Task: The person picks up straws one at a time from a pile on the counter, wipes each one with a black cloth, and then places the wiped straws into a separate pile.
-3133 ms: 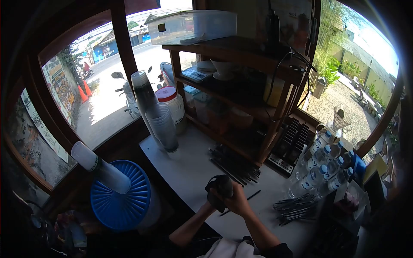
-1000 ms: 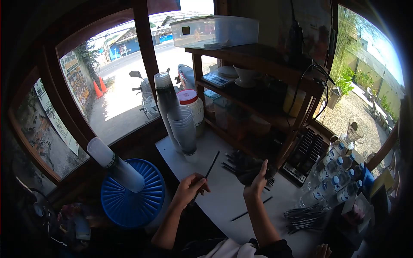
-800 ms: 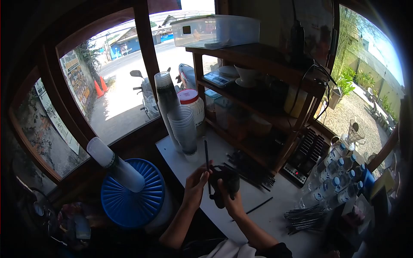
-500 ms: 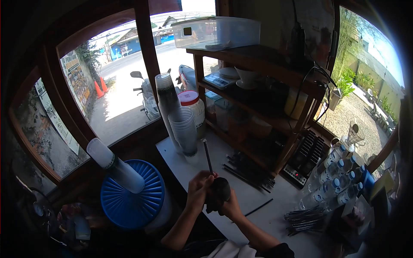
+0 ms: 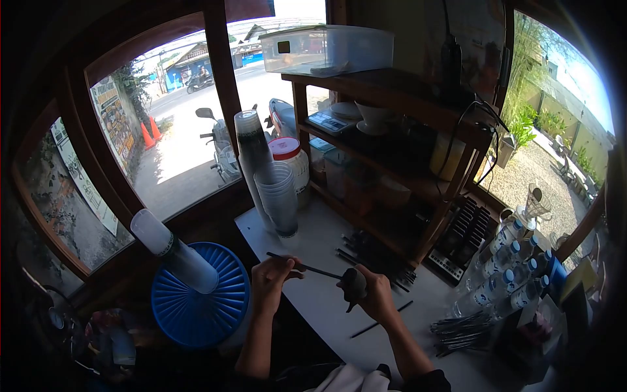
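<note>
Pinching a thin black straw [image 5: 317, 270] between thumb and fingertips, the left hand [image 5: 271, 282] has its grip closed on the straw near the straw's far left end. The straw runs level from that grip across to the right hand [image 5: 379, 297]. The right hand's grip is wrapped tight round a dark bundle [image 5: 354, 286], which looks like a soft cloth or sleeve, though what it is exactly cannot be told. The straw's right end meets the top of that bundle, just left of the right grip's fingers. Both hands hang a little above the white surface [image 5: 318, 312], near each other with the straw bridging them. Beyond the right grip, a heap of loose black straws [image 5: 377, 256] lies on the surface at the foot of a wooden shelf [image 5: 392, 88]. Just beneath and to the right of the right grip, a single straw [image 5: 380, 319] lies alone. Beyond the left grip stands a stack of clear cups [image 5: 279, 196], with a red-lidded jar [image 5: 291, 162] just behind it. To the left of the left grip and lower sits a blue ribbed lid [image 5: 202, 304]. Well off to the right of the right grip stand capped water bottles [image 5: 504, 274], and another sheaf of straws [image 5: 458, 325] lies near them.
</note>
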The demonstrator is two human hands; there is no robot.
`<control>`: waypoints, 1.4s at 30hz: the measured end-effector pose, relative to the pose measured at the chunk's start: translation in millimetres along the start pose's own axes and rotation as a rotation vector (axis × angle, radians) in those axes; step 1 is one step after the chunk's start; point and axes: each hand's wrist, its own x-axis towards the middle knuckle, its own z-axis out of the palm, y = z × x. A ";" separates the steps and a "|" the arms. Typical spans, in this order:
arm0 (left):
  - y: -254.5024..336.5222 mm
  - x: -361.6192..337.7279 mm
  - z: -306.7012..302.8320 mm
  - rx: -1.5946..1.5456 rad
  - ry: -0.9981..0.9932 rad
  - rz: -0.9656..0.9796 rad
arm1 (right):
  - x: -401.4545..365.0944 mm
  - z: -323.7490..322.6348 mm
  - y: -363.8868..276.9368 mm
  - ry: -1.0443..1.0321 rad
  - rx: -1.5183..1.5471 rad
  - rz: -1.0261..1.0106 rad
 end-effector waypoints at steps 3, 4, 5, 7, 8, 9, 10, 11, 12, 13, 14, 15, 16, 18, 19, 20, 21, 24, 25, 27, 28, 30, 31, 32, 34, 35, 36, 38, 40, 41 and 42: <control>1.8 -2.2 -8.2 -0.030 0.042 -0.022 | 0.8 -1.5 -0.2 0.166 0.523 0.141; 2.3 -3.8 -8.9 -0.113 0.017 -0.037 | -4.0 -2.2 1.4 0.256 0.742 0.300; -2.6 -5.8 -8.9 -0.119 0.010 -0.022 | -5.1 2.2 1.4 0.355 0.859 0.334; -21.6 -12.1 -4.4 -0.127 -0.007 0.003 | -7.3 18.0 -0.3 0.562 1.091 0.406; -29.5 -18.0 2.2 -0.117 -0.038 -0.018 | -11.0 23.1 -0.2 0.512 1.169 0.441; -34.9 -25.4 12.1 -0.119 -0.060 -0.084 | -10.0 25.3 -6.6 0.439 1.191 0.413; -43.3 -32.5 14.7 0.074 -0.110 -0.112 | -9.0 24.8 -16.5 0.366 1.209 0.384; -50.9 -38.9 15.9 0.266 -0.162 -0.136 | -8.5 23.4 -21.7 0.295 1.226 0.353; -51.1 -43.9 20.5 0.289 -0.181 -0.135 | -9.2 22.1 -20.6 0.248 1.195 0.372; -49.1 -46.5 24.8 0.310 -0.203 -0.133 | -10.3 21.3 -12.9 0.235 1.191 0.341; -43.5 -47.4 27.1 0.347 -0.272 -0.131 | -10.5 20.4 0.1 0.221 1.185 0.310; -44.0 -45.1 27.0 0.275 -0.322 -0.182 | -9.1 17.6 3.3 0.209 1.179 0.280; -45.4 -45.3 25.3 0.202 -0.372 -0.237 | -7.7 13.6 2.5 0.290 1.168 0.349; -48.9 -43.7 21.3 0.042 -0.470 -0.401 | -5.0 -9.1 9.4 0.152 1.096 0.308; -48.0 -43.5 19.4 0.087 -0.550 -0.440 | -5.6 -19.8 12.5 0.086 1.061 0.295; -44.7 -43.2 17.8 0.134 -0.631 -0.485 | -6.2 -26.5 9.8 0.098 1.024 0.276; -42.0 -42.6 17.8 0.182 -0.716 -0.530 | -7.0 -31.0 8.5 0.092 1.031 0.247; -43.4 -45.1 20.6 0.253 -0.889 -0.617 | -13.6 -46.0 10.3 0.116 1.035 0.187; -45.4 -44.4 20.8 0.273 -0.939 -0.631 | -17.0 -50.6 10.1 0.204 1.039 0.204; -56.9 -44.4 20.1 0.315 -0.971 -0.593 | -21.9 -59.6 7.4 0.380 1.043 0.224; -63.5 -44.9 21.2 0.383 -0.966 -0.550 | -26.0 -65.9 6.6 0.497 0.942 0.250; -74.4 -43.3 28.2 0.511 -0.928 -0.524 | -30.8 -80.0 -1.9 0.770 0.865 0.326; -77.9 -44.5 34.2 0.555 -0.883 -0.488 | -35.3 -85.7 -3.4 0.906 0.822 0.368; -80.9 -44.9 43.8 0.598 -0.836 -0.448 | -41.3 -93.0 -0.8 0.950 0.804 0.346; -85.1 -45.7 64.9 0.690 -0.776 -0.411 | -56.8 -104.6 5.3 0.997 0.750 0.340; -92.7 -46.6 72.8 0.735 -0.779 -0.386 | -65.1 -108.3 7.5 1.023 0.722 0.332; -103.3 -49.8 78.4 0.781 -0.783 -0.362 | -75.4 -109.0 8.8 1.032 0.695 0.372; -113.5 -56.3 86.8 0.871 -0.793 -0.312 | -94.1 -106.8 27.5 1.094 0.597 0.339; -117.7 -57.9 93.6 0.963 -0.807 -0.250 | -108.7 -105.8 30.6 1.182 0.540 0.331; -119.6 -56.3 95.3 0.971 -0.812 -0.268 | -117.6 -108.8 30.3 1.218 0.564 0.325; -121.3 -54.7 94.6 0.981 -0.816 -0.288 | -128.5 -113.6 29.2 1.254 0.589 0.322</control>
